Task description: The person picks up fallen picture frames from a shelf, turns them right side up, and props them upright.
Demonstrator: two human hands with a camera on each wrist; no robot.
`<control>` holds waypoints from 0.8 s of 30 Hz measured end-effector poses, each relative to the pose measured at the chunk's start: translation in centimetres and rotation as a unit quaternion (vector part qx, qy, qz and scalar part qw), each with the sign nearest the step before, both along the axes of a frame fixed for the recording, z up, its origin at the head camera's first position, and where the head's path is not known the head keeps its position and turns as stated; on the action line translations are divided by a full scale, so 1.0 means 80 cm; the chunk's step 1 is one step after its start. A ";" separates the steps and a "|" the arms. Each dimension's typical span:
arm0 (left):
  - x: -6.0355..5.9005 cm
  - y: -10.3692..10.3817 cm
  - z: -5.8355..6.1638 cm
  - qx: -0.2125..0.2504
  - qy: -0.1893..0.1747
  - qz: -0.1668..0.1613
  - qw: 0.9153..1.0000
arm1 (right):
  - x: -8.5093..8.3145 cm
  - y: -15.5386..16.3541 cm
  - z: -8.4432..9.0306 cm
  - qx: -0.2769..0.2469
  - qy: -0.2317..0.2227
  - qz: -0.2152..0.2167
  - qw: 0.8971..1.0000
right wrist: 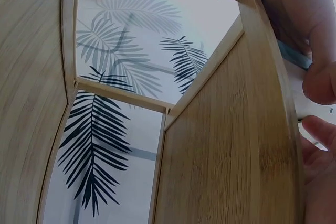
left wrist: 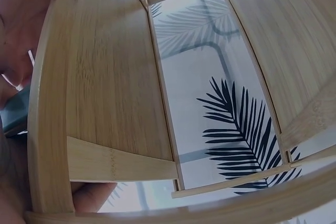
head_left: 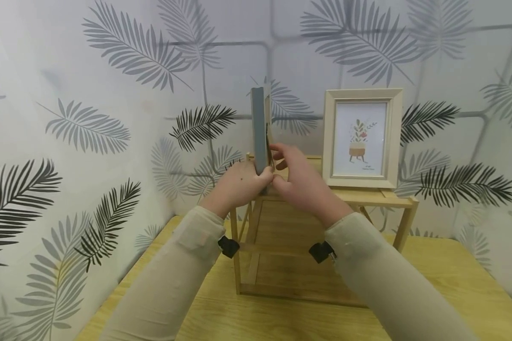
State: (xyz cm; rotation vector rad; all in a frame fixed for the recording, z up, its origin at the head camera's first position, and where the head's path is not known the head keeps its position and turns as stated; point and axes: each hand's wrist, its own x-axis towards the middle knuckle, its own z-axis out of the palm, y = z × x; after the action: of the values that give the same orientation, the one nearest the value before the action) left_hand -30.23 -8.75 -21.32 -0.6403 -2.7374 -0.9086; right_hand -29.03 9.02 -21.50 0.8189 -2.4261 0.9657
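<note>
A picture frame point(head_left: 259, 128) stands upright and edge-on to the head camera, its blue-grey edge facing me, at the left end of a wooden rack's top point(head_left: 350, 195). My left hand point(head_left: 237, 183) grips its lower part, with the thumb across the front edge and the other fingers hidden behind its left side. On the right side, my right hand point(head_left: 304, 182) has its loosely bent fingertips at the frame's right face. Its thumb lies beside the left thumb. In the right wrist view, part of the blue-grey edge point(right wrist: 294, 55) shows beside the thumbs.
A cream picture frame point(head_left: 329, 137) with a potted-plant print stands on the right of the rack's top. Slatless wooden shelves point(head_left: 298, 270) lie below, within the rack's posts. The rack stands on a yellowish wooden table point(head_left: 443, 284) against a leaf-patterned wall point(head_left: 145, 123).
</note>
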 end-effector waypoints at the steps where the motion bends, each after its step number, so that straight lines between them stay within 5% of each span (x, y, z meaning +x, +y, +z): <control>1: 0.000 0.000 0.000 0.003 -0.002 0.004 1.000 | -0.001 0.000 0.000 -0.006 0.000 -0.005 1.000; 24: 0.001 0.000 -0.001 -0.003 -0.013 0.014 1.000 | -0.047 -0.003 0.019 0.028 0.036 -0.058 0.997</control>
State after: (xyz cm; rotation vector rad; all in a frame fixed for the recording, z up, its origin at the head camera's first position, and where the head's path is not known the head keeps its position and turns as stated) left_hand -30.18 -8.76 -21.44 -0.5948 -2.7650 -0.9102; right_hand -32.77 8.81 -20.00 0.7088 -2.4191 0.8152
